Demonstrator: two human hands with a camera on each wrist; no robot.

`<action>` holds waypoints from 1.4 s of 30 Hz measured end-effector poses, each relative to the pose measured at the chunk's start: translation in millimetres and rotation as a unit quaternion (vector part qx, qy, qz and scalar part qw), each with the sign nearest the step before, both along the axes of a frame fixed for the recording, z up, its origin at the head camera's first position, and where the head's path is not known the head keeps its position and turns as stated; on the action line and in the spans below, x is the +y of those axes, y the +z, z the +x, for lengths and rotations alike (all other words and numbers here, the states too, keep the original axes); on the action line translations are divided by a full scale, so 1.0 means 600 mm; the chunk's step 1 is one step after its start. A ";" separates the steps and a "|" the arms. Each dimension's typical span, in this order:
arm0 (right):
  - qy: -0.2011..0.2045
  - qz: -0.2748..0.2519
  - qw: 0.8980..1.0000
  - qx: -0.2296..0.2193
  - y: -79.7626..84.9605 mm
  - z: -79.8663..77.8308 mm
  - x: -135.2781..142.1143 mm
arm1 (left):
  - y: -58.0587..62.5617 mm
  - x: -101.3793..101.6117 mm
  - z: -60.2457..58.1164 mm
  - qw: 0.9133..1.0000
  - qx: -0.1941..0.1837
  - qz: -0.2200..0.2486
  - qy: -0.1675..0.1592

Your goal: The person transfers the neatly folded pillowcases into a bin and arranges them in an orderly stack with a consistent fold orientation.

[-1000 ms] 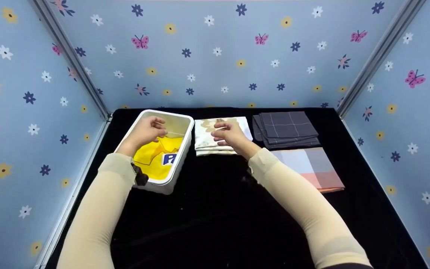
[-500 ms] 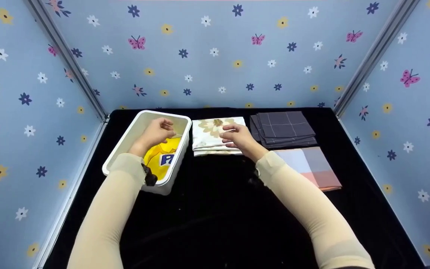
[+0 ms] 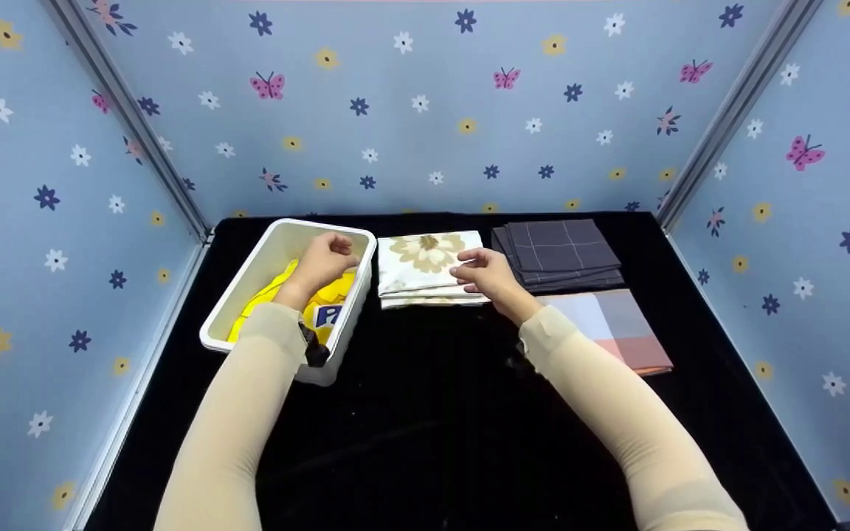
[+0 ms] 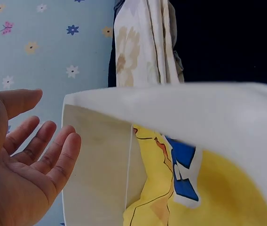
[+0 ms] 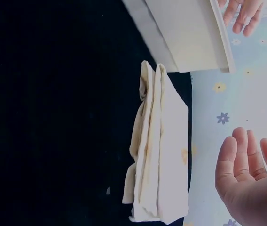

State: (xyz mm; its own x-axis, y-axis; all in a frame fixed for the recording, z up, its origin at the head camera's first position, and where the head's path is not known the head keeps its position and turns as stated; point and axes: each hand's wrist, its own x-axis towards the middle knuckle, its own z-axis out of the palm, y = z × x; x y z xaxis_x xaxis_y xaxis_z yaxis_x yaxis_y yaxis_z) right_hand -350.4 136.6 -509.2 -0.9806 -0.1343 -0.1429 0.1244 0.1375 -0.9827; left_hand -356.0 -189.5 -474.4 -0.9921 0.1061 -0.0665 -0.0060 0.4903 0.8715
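My left hand (image 3: 325, 262) hovers over the white plastic bin (image 3: 239, 295), fingers loosely bent around nothing. A yellow cloth (image 3: 263, 295) with a blue-and-white letter patch lies inside the bin; my hand and forearm cover part of it in the head view. In the left wrist view the fingers show apart beside the bin's far wall. My right hand (image 3: 495, 280) hangs in the air by the right edge of a folded white floral cloth (image 3: 425, 258). Its fingers are relaxed and hold nothing; the right wrist view shows a gap between them and the folded cloth (image 5: 159, 150).
Folded dark grey checked cloths (image 3: 569, 247) lie at the back right. In front of them is a folded orange, grey and white checked cloth (image 3: 628, 324), partly behind my right forearm. Flower-patterned panels (image 3: 425, 103) wall the black-covered table on three sides.
Both hands have drifted to the right. My left hand has moved across the bin, uncovering more yellow cloth on its left, and my right hand has uncovered the floral cloth's printed flower.
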 end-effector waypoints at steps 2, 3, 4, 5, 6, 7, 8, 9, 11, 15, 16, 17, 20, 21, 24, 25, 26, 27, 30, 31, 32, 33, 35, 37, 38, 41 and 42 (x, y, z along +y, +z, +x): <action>-0.004 0.000 1.000 0.001 -0.003 0.000 0.007 | 0.000 0.004 -0.003 1.000 0.009 0.002 0.005; -0.006 0.001 1.000 0.001 -0.005 0.000 0.010 | 0.001 0.006 -0.003 1.000 0.012 0.002 0.005; -0.007 0.000 1.000 0.002 -0.006 0.000 0.013 | 0.003 0.008 -0.004 1.000 0.016 0.002 0.005; -0.009 0.000 1.000 0.001 -0.007 0.000 0.016 | 0.004 0.011 -0.005 1.000 0.019 0.003 0.005; -0.011 -0.001 1.000 0.001 -0.008 0.000 0.019 | 0.006 0.014 -0.006 1.000 0.020 0.005 0.004; -0.013 0.000 1.000 0.001 -0.009 0.001 0.021 | 0.007 0.016 -0.007 1.000 0.021 0.006 0.002; -0.014 0.000 1.000 0.001 -0.010 0.001 0.024 | 0.008 0.019 -0.007 1.000 0.022 0.007 0.001; -0.015 0.000 1.000 0.001 -0.010 0.002 0.026 | 0.009 0.022 -0.007 1.000 0.023 0.010 0.000; -0.019 0.000 1.000 0.000 -0.011 0.003 0.030 | 0.010 0.028 -0.007 1.000 0.021 0.020 0.001; -0.023 0.004 1.000 -0.001 -0.015 0.004 0.039 | 0.012 0.040 -0.008 0.999 0.015 0.042 0.001; -0.024 0.006 1.000 -0.001 -0.017 0.004 0.041 | 0.013 0.043 -0.008 0.999 0.015 0.047 0.001; -0.026 0.007 1.000 -0.002 -0.019 0.003 0.044 | 0.013 0.046 -0.009 0.999 0.017 0.049 0.000; -0.030 0.010 1.000 -0.005 -0.025 0.002 0.050 | 0.016 0.056 -0.011 0.998 0.021 0.055 -0.006; -0.031 0.011 0.999 -0.005 -0.027 0.002 0.052 | 0.016 0.059 -0.012 0.998 0.023 0.057 -0.007; -0.034 0.010 0.999 -0.008 -0.031 0.003 0.058 | 0.017 0.069 -0.013 0.998 0.028 0.058 -0.012; -0.035 0.008 0.999 -0.009 -0.031 0.003 0.059 | 0.017 0.072 -0.014 0.998 0.031 0.058 -0.013; -0.036 0.007 0.999 -0.009 -0.032 0.003 0.060 | 0.017 0.075 -0.014 0.998 0.034 0.058 -0.015; -0.036 0.007 0.999 -0.009 -0.033 0.004 0.061 | 0.016 0.079 -0.015 0.998 0.036 0.057 -0.015; -0.037 0.004 0.999 -0.010 -0.035 0.004 0.065 | 0.014 0.089 -0.016 0.997 0.042 0.055 -0.016; -0.038 0.005 0.999 -0.010 -0.036 0.005 0.067 | 0.013 0.092 -0.016 0.997 0.043 0.056 -0.015; -0.038 0.005 0.999 -0.011 -0.037 0.005 0.068 | 0.012 0.095 -0.016 0.997 0.043 0.057 -0.015; -0.038 0.005 0.999 -0.011 -0.038 0.005 0.069 | 0.011 0.099 -0.015 0.997 0.043 0.060 -0.015; -0.039 0.007 0.999 -0.013 -0.040 0.006 0.072 | 0.009 0.105 -0.014 0.997 0.042 0.067 -0.015; -0.041 0.006 0.999 -0.015 -0.043 0.008 0.074 | 0.007 0.111 -0.012 0.996 0.043 0.075 -0.016; -0.043 0.004 0.999 -0.015 -0.044 0.009 0.076 | 0.006 0.114 -0.011 0.996 0.044 0.077 -0.016; -0.052 -0.008 0.998 -0.017 -0.048 0.010 0.080 | 0.002 0.121 -0.007 0.995 0.051 0.086 -0.016; -0.057 -0.013 0.998 -0.017 -0.049 0.010 0.081 | 0.000 0.124 -0.005 0.994 0.052 0.091 -0.016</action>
State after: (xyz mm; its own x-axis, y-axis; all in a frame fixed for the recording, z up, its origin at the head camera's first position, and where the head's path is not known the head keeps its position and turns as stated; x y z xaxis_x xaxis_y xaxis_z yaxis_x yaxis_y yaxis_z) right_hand -344.3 185.0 -538.9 -0.9842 -0.0258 -0.1751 0.1720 0.0947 -0.9805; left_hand -359.2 -115.1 -474.4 -0.9886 0.1380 0.0601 0.1023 0.3232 0.9408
